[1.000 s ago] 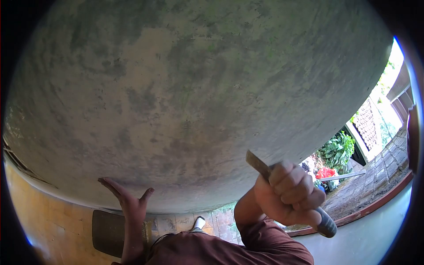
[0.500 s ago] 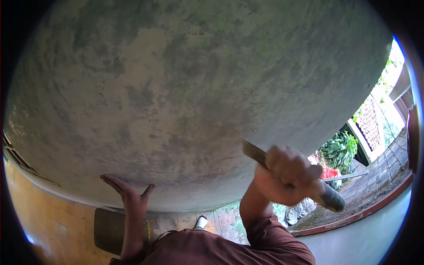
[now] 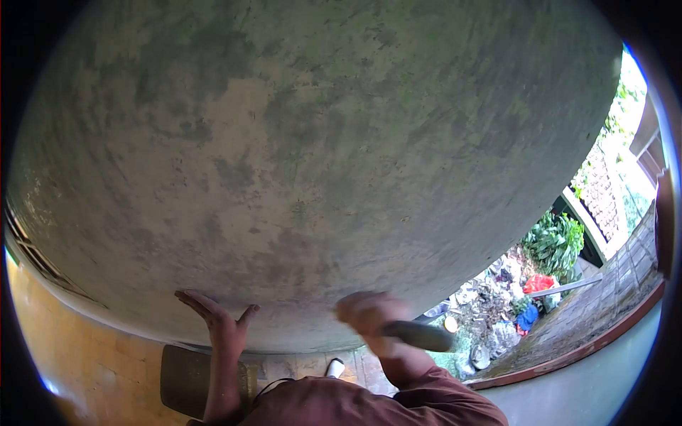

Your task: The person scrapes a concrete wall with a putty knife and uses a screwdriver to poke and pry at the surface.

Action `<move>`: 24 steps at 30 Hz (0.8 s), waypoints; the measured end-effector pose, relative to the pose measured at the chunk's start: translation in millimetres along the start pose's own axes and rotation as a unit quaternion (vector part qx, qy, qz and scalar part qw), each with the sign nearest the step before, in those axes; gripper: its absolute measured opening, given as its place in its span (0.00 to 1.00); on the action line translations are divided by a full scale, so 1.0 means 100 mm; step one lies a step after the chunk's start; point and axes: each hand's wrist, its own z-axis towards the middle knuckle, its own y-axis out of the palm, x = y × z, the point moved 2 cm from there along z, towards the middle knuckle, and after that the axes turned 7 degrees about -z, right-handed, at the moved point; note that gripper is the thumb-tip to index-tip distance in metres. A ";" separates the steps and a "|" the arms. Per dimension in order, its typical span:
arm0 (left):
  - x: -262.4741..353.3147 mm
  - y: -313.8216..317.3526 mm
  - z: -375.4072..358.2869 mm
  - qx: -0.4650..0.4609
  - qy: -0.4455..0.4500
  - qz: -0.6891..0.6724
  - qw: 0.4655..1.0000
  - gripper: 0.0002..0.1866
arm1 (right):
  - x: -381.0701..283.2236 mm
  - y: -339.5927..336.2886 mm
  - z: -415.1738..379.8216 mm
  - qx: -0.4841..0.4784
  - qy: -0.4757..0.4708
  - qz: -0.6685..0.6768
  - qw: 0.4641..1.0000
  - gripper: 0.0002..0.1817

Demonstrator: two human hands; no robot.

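A large mottled grey-green wall (image 3: 320,163) with worn, pale patches fills most of the head view. Against its lower part, my left hand (image 3: 222,323) rests with its thumb and fingers apart, holding nothing. To its right, my right hand (image 3: 373,312) is wrapped round a scraper (image 3: 420,335), close to the wall. The thick, dark handle sticks out toward the right behind the fist. Motion blurs this hand, and the blade cannot be made out now.
A dark chair seat or stool (image 3: 185,380) stands by my left arm on the tiled floor (image 3: 106,355). At right, beyond the wall's edge, lie rubble and litter (image 3: 490,312), a leafy plant (image 3: 554,241) and a ledge (image 3: 568,355) with a red-brown edge.
My right hand has swung left and slightly down with the scraper, from out at the right to near the wall. My left hand has shifted slightly right and down in view.
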 end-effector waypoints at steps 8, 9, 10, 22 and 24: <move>-0.07 -0.05 0.00 -0.033 0.031 0.035 0.998 0.73 | 0.11 0.37 -1.40 -0.117 0.539 -0.172 0.816 0.22; -0.08 -0.04 -0.01 -0.028 0.041 0.022 0.999 0.72 | 0.09 0.39 -1.49 -0.106 0.545 -0.175 0.813 0.22; -0.06 -0.06 -0.04 -0.037 0.044 0.017 0.998 0.72 | 0.08 0.39 -1.58 -0.073 0.514 -0.204 0.830 0.21; -0.02 0.36 -1.21 -0.363 0.004 -0.290 0.885 0.50 | -0.28 0.43 -1.71 0.002 0.499 -0.268 0.824 0.15; -0.02 0.67 -1.60 -0.426 -0.176 -0.547 0.699 0.44 | -0.33 0.45 -1.72 -0.009 0.512 -0.245 0.823 0.15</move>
